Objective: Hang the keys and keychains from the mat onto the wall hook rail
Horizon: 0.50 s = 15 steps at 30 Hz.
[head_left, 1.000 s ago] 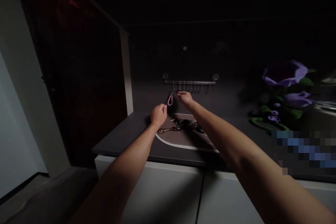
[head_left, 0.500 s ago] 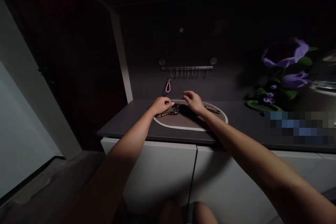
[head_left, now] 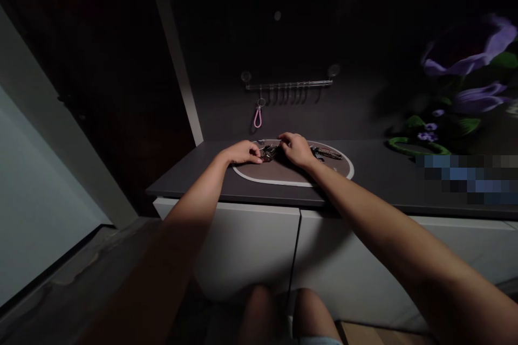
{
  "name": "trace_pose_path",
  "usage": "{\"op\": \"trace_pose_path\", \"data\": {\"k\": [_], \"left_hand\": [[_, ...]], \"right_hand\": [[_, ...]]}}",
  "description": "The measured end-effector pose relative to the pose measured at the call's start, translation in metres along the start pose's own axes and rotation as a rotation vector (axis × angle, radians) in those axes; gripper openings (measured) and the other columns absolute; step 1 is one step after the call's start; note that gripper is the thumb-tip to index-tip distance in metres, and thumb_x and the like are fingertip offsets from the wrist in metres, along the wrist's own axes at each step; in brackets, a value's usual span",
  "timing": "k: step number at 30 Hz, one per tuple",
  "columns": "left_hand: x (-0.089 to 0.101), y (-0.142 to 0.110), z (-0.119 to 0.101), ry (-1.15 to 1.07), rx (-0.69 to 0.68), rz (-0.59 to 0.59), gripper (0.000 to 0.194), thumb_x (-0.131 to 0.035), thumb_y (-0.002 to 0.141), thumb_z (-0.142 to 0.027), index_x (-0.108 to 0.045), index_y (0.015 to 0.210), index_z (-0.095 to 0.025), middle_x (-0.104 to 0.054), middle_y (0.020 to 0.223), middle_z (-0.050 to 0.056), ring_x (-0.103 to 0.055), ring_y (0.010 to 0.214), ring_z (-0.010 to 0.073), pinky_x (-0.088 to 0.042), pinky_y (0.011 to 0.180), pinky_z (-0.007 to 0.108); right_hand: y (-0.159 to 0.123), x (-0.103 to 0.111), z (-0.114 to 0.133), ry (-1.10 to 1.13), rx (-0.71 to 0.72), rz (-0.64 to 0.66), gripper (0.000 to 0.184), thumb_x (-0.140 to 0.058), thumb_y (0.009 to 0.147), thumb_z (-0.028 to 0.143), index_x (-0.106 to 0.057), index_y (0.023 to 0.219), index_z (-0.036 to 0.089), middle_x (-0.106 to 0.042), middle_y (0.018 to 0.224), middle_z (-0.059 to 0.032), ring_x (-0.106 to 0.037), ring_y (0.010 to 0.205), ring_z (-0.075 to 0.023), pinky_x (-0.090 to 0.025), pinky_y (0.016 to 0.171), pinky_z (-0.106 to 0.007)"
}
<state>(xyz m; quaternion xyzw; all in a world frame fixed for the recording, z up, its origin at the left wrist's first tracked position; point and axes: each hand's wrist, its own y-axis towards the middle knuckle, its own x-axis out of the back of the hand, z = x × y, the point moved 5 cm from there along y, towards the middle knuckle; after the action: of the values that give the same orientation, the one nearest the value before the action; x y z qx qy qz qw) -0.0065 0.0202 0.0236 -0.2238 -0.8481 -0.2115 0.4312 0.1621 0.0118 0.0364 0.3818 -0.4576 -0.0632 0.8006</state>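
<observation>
An oval brown mat [head_left: 279, 173] with a pale rim lies on the dark counter. On it is a cluster of small dark, shiny metal pieces [head_left: 268, 154], perhaps keys or key rings, between my hands. My left hand [head_left: 243, 153] is at the cluster's left side, thumb and fingers closed at its edge; what they pinch is hidden. Over the cluster's right side, my right hand [head_left: 298, 151] has its fingers bent down and closed, their hold hidden. A dark patterned strap [head_left: 329, 153] lies on the mat beyond my right wrist.
A clear rail [head_left: 289, 85] with several hooks is fixed to the wall; a pink loop keyring [head_left: 258, 117] hangs from it. Purple flowers [head_left: 479, 99] stand at right. White cabinet doors [head_left: 246, 242] are below the counter [head_left: 194, 175]. A dark door [head_left: 105, 91] is at left.
My right hand has lowered onto the cluster and curled its fingers. My left hand has shifted slightly left against the mat, and the lettered strap beside it no longer shows. The view has tilted down.
</observation>
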Motion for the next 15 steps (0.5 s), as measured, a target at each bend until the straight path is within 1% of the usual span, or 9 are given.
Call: {"op": "trace_pose_path", "data": {"k": [4,7,11,15], "left_hand": [[0.003,0.002,0.0,-0.064,-0.03,-0.068,0.021,-0.064,0.062,-0.034,-0.063,0.069,-0.014,-0.051,0.056,-0.004,-0.042,0.055,0.0082,-0.028,0.056,0.022],[0.004,0.003,0.001,-0.144,-0.031,-0.101,0.022,-0.064,0.063,-0.034,-0.061,0.068,-0.013,-0.052,0.057,-0.004,-0.043,0.055,0.0082,-0.029,0.056,0.022],[0.006,0.005,0.006,-0.282,-0.003,-0.161,0.022,-0.063,0.064,-0.035,-0.059,0.067,-0.013,-0.055,0.058,-0.002,-0.046,0.055,0.0086,-0.031,0.055,0.022],[0.01,0.008,0.012,-0.428,0.042,-0.272,0.021,-0.064,0.065,-0.034,-0.059,0.069,-0.013,-0.054,0.056,-0.002,-0.045,0.051,0.0074,-0.031,0.051,0.021]], "right_hand": [[0.002,-0.001,0.0,0.001,0.01,-0.007,0.027,-0.047,0.076,0.014,-0.064,0.096,0.016,-0.066,0.094,-0.0084,-0.057,0.09,-0.02,-0.041,0.083,-0.032],[0.003,-0.002,0.001,-0.003,0.014,0.001,0.027,-0.046,0.075,0.014,-0.064,0.096,0.015,-0.066,0.093,-0.0083,-0.057,0.09,-0.0199,-0.042,0.083,-0.032],[0.004,-0.003,0.003,-0.008,0.013,0.015,0.027,-0.046,0.076,0.014,-0.063,0.097,0.016,-0.066,0.094,-0.0083,-0.057,0.089,-0.0197,-0.042,0.081,-0.031],[0.004,-0.002,0.007,-0.014,0.027,0.017,0.027,-0.045,0.077,0.016,-0.063,0.098,0.016,-0.066,0.093,-0.0082,-0.057,0.089,-0.0195,-0.042,0.08,-0.031]]}}
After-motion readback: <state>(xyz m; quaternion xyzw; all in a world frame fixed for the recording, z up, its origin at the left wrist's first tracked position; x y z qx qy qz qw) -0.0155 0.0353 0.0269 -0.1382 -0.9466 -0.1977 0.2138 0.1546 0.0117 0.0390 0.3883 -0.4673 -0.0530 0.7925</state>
